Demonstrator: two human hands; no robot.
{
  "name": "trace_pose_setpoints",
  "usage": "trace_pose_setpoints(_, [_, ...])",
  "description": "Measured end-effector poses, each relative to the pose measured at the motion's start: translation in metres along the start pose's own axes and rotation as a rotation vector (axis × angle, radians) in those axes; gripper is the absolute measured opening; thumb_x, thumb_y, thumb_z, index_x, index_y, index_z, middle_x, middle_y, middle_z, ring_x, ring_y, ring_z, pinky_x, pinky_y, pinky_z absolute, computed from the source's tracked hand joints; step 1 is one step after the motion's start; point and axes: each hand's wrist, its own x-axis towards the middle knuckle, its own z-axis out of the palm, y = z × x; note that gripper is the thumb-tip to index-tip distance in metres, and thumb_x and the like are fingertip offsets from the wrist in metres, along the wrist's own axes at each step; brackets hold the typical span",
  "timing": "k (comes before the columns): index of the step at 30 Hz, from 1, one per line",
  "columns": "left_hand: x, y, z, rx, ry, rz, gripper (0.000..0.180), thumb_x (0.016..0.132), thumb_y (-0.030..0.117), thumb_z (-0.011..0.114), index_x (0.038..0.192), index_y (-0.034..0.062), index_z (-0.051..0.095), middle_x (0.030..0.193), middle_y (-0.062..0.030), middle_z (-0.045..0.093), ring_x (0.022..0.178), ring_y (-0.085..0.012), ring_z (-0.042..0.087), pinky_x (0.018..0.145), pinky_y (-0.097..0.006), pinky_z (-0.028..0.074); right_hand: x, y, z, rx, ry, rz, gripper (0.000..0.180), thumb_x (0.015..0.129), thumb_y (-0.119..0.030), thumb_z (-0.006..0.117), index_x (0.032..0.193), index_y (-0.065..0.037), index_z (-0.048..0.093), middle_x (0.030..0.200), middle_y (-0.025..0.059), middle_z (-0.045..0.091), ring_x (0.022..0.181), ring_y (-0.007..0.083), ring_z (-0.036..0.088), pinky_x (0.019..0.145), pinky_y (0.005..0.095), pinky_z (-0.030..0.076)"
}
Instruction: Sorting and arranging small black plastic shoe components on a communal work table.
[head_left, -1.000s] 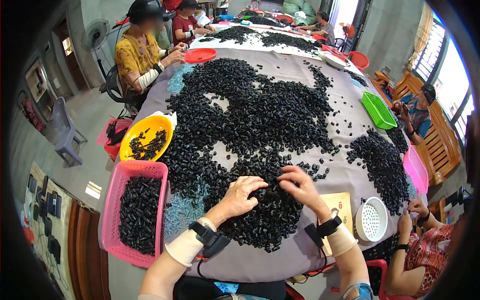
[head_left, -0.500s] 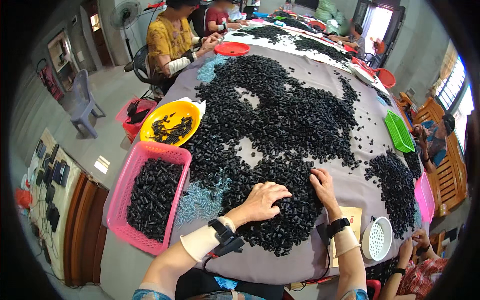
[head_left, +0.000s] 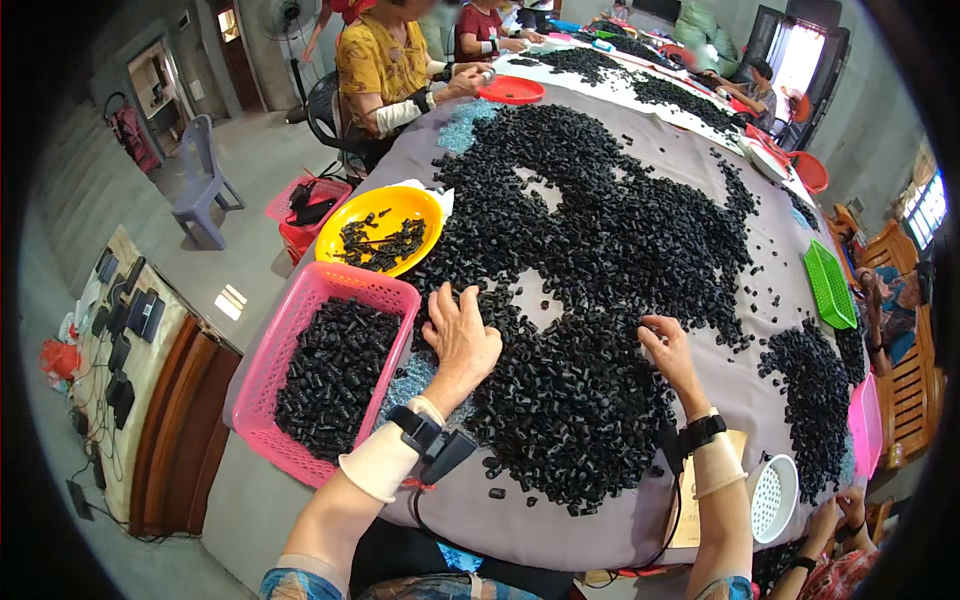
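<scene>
A large spread of small black plastic pieces covers the middle of the cloth-covered table. My left hand is over the left margin of this pile, fingers spread, with nothing visible in it. Over the pile's right side is my right hand, its fingers loosely bent and apart from the thumb; no held piece shows. Left of my left hand stands a pink basket full of black pieces. Small clear bluish pieces lie between basket and pile, partly hidden by my left forearm.
A yellow plate with black parts sits beyond the basket. To the right are a white perforated bowl, a brown paper sheet, a green basket and another black pile. Co-workers sit around the table; one person's hands are at lower right.
My left hand has moved left and away from me, its fingers spreading. The right hand remains over the pile's right side. The whole view has shifted, with things appearing further right.
</scene>
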Motion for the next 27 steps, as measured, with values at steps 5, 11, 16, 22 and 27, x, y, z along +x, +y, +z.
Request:
trace_pose_setpoints(5, [0.001,-0.001,0.0,-0.012,-0.09,-0.19,0.074,0.079,0.029,0.066,0.137,0.0052,0.027,0.145,-0.0297,0.013,0.135,-0.0457,0.011,0.1,-0.066,0.019,0.003,0.008,0.004,-0.041,0.019,0.085,0.035,0.081,-0.029,0.065,0.106,-0.005,0.063,0.104,0.0134,0.059,0.1,0.0284,0.055,0.086,0.0368,0.044])
trace_pose_setpoints(11, [0.021,-0.026,0.015,0.024,-0.041,-0.259,0.074,0.081,0.043,0.061,0.137,0.0046,0.031,0.144,-0.0317,0.019,0.134,-0.0479,0.014,0.104,-0.061,0.017,0.006,0.002,0.005,-0.129,0.023,0.027,0.038,0.082,-0.03,0.065,0.111,-0.006,0.06,0.111,0.0139,0.056,0.106,0.0305,0.05,0.09,0.0381,0.041])
trace_pose_setpoints(16, [0.039,-0.029,0.02,0.025,-0.025,-0.23,0.063,0.083,0.04,0.061,0.133,0.0084,0.041,0.141,-0.0234,0.028,0.129,-0.0412,0.027,0.103,-0.056,0.026,0.014,0.014,0.006,-0.172,0.052,0.076,0.041,0.082,-0.032,0.063,0.111,-0.003,0.059,0.115,0.0142,0.054,0.106,0.0303,0.048,0.094,0.0383,0.038])
trace_pose_setpoints(22, [0.044,-0.032,0.036,-0.153,-0.074,0.022,0.05,0.082,0.029,0.061,0.126,0.0092,0.047,0.134,-0.0189,0.037,0.121,-0.0392,0.035,0.099,-0.051,0.033,0.021,0.011,0.019,-0.152,-0.031,-0.072,0.045,0.085,-0.034,0.061,0.118,-0.004,0.056,0.118,0.0142,0.053,0.112,0.0307,0.047,0.097,0.0383,0.037])
trace_pose_setpoints(27, [0.039,-0.003,0.062,-0.301,-0.152,0.308,0.041,0.082,0.025,0.059,0.12,0.0083,0.053,0.13,-0.0185,0.042,0.118,-0.0372,0.041,0.102,-0.045,0.032,0.018,-0.016,0.022,-0.022,-0.29,-0.085,0.047,0.088,-0.033,0.059,0.125,-0.005,0.052,0.124,0.0141,0.052,0.118,0.0291,0.046,0.101,0.037,0.034])
